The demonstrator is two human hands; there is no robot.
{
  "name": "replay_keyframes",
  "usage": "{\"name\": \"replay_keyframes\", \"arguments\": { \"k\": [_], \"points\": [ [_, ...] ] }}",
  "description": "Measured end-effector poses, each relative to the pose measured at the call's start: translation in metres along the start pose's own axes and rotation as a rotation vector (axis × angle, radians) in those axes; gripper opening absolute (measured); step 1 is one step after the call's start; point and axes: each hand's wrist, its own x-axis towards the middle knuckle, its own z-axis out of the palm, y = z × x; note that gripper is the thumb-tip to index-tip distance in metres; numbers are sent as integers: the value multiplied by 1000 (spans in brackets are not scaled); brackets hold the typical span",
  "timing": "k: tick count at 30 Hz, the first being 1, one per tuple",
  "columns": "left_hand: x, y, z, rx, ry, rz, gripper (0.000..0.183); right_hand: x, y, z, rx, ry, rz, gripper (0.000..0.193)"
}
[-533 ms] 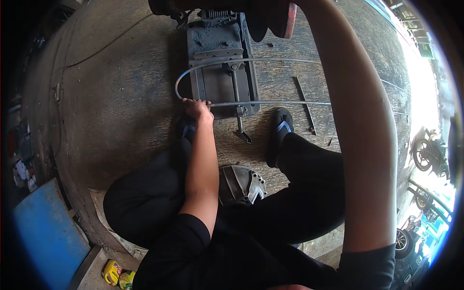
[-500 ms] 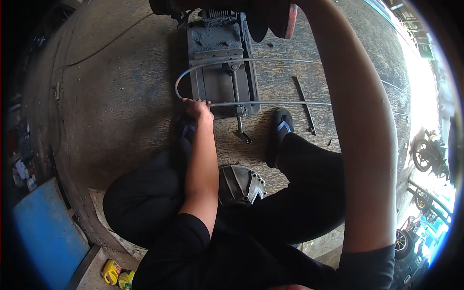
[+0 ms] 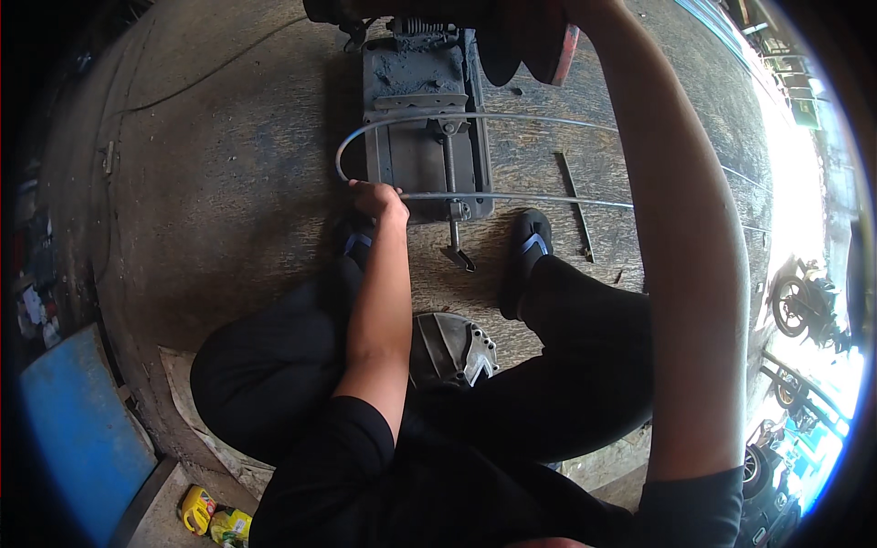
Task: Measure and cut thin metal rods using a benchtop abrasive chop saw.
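A thin metal rod bent into a U (image 3: 530,197) lies across the base of a chop saw (image 3: 416,155), its curve on the left and its two legs running right behind my right forearm. My left hand (image 3: 378,197) is closed round the near leg, close to the bend. The far leg passes by the saw's vise, whose screw (image 3: 449,155) points toward me. My right arm reaches up to the saw's dark head (image 3: 512,41), which has a red edge. Only a little of my right hand (image 3: 594,9) shows at the top edge; its fingers are hidden.
My sandalled feet flank the saw base. A flat metal bar (image 3: 574,205) lies on the worn floor to the right. Between my legs sits a ribbed metal guard-like part (image 3: 448,347). A cable (image 3: 219,68) runs at upper left; a blue panel (image 3: 87,429) and yellow containers (image 3: 196,510) are lower left.
The whole view has shifted slightly, with the saw appearing a little farther right. My left hand keeps its hold on the rod, and my right arm stays raised at the saw head.
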Motion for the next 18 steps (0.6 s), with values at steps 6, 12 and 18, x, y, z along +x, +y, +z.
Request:
{"name": "replay_keyframes", "arguments": {
  "k": [6,12,18],
  "points": [
    [8,8,12,-71,4,-72,56,1,0,1,-4,20,-21,34],
    [22,5,15,-31,-77,-112,54,2,-1,1,4,0,68,35],
    [22,3,14,-15,-72,-48,55,-1,-4,0,23,14,4,37]
  ]
}}
